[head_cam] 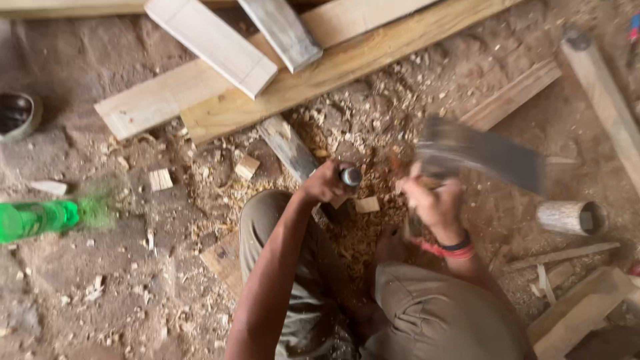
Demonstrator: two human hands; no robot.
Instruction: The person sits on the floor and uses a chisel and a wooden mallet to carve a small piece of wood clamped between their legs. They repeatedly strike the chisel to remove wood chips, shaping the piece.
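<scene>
— What are the hands on?

— The left hand [325, 185] is wrapped tight around a chisel [349, 177]; only its metal-capped butt shows above the fist. The right hand [432, 200] is clenched on the handle of a broad, dark striking tool [480, 155], blurred, held just above and to the right of the chisel. The two hands are close together but not touching.

— And the piece under the chisel?

— Right below the left hand, between the person's knees, mostly hidden; a small pale wood block [367, 205] lies just beside it.

— How will these handle, do you think?

— The chisel looks stiff and narrow, best gripped round the shaft as it is now. The striking tool seems heavy at the head, so a firm hold low on the handle suits it. The wood looks light and rigid, apt to shift unless pinned.

— The ground?

— A rough earth floor [87, 293] thick with shavings. Pale planks [320, 73] lie beyond the hands, a green plastic bottle [40, 219] far off to the left, a short hollow cylinder [572, 217] off to the right.
</scene>
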